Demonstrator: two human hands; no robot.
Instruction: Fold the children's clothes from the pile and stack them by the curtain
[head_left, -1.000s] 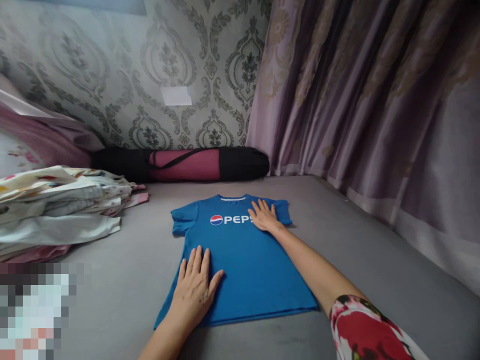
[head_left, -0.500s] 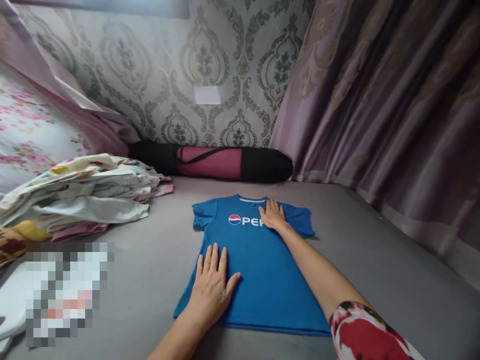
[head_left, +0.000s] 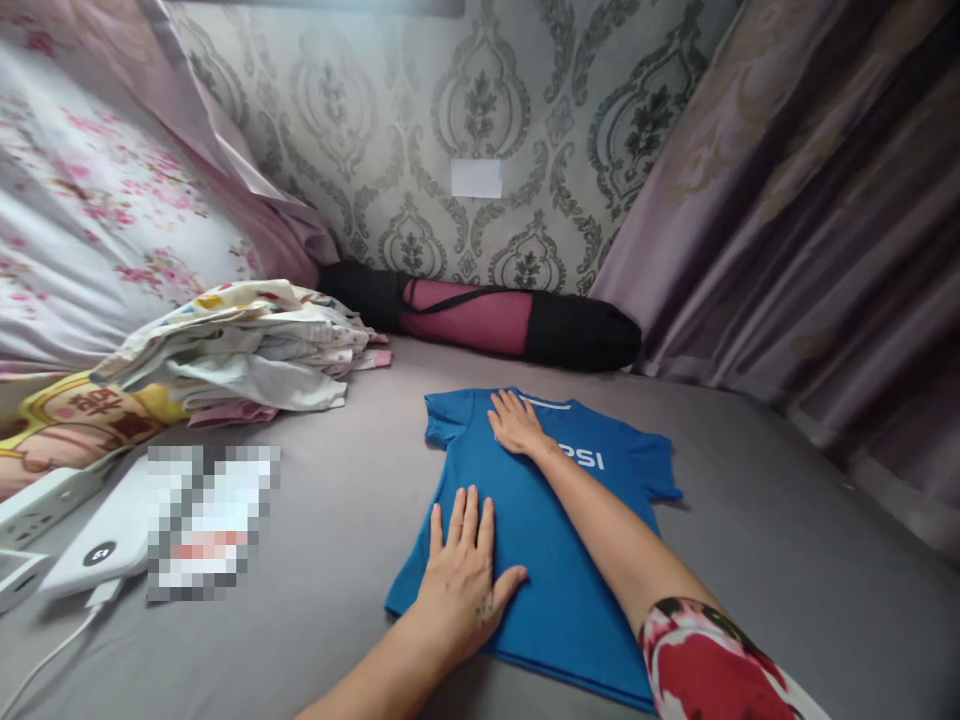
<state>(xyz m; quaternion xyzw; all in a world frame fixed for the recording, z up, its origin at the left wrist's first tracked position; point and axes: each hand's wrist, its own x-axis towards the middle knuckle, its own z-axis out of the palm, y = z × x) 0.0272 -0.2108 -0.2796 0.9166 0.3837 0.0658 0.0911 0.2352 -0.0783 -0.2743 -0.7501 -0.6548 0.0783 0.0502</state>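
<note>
A blue T-shirt (head_left: 555,540) with white lettering lies flat, front up, on the grey bed sheet (head_left: 315,560). My left hand (head_left: 465,580) rests palm down, fingers spread, on the shirt's lower left part near the hem. My right hand (head_left: 514,422) lies flat on the chest, just below the collar and left of the letters, with the forearm crossing over the shirt. Neither hand grips the cloth.
A stack of folded patterned clothes (head_left: 247,350) sits at the left. A rolled maroon mat in a black bag (head_left: 487,320) lies along the wallpapered wall. A white power bank (head_left: 101,540) and power strip (head_left: 37,495) lie at the lower left. Purple curtains (head_left: 810,230) hang on the right.
My right hand has slid left across the shirt's chest, from the right shoulder to near the collar's left. The camera has turned left, showing the power bank and floral bedding.
</note>
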